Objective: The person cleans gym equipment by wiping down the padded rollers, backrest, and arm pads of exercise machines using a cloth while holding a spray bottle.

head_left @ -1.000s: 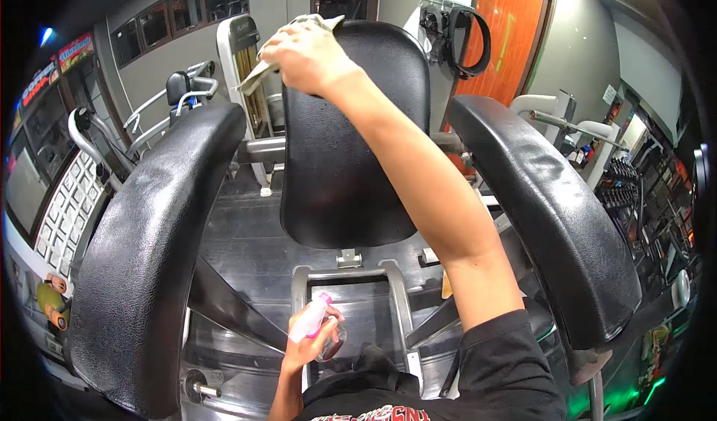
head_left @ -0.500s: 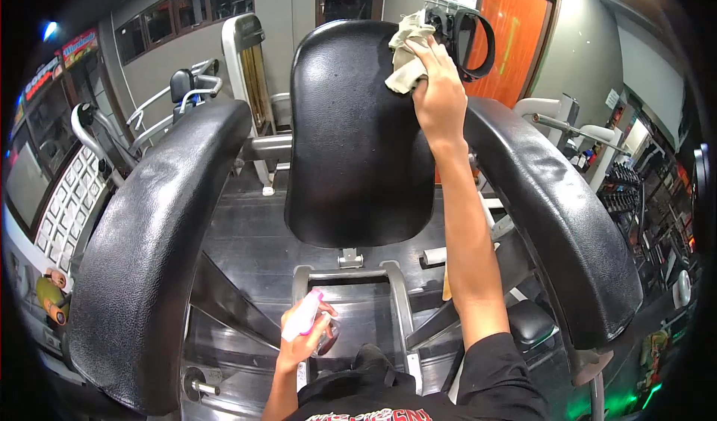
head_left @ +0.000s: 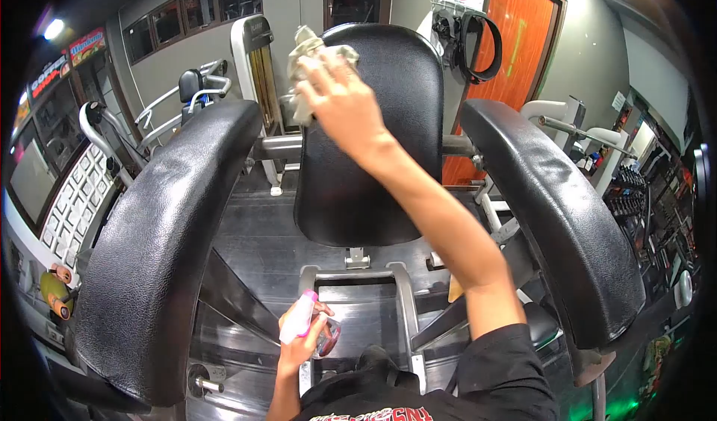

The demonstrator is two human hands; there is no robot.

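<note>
The right hand [head_left: 345, 115] reaches up toward eleven o'clock, its fingers spread and bent over a crumpled pale cloth [head_left: 306, 46]. The cloth lies over the upper ten-o'clock edge of the black padded backrest [head_left: 407, 96], partly hanging past it. Between six and seven o'clock, the left hand [head_left: 297, 345] grasps a pink-and-white spray bottle [head_left: 299, 320], its fingers wrapped round it and the pink top tipped toward twelve. Long black arm pads flank the backrest, the left pad [head_left: 160, 249] at nine o'clock and the right pad [head_left: 556, 219] at three.

The likeliest trouble is the cloth: bunched under the fingers and overhanging the edge, it could snag on the rim or slip off if the grip is loose. With the arm stretched this far, pressure at the edge may also be uneven. The bottle, gripped close above the grey metal frame [head_left: 407, 309], could knock against it if that hand drops, and a squeeze on its trigger could release spray by accident.

The forearm hides part of the backrest, and the hand covers much of the cloth. The upper fingers are slightly blurred; the cloth seems to touch the upholstery, though how firmly I cannot tell. The left fingers hide the bottle's trigger and neck. The person's torso is cut off at six o'clock, and the lens leaves the outer rim dark.
</note>
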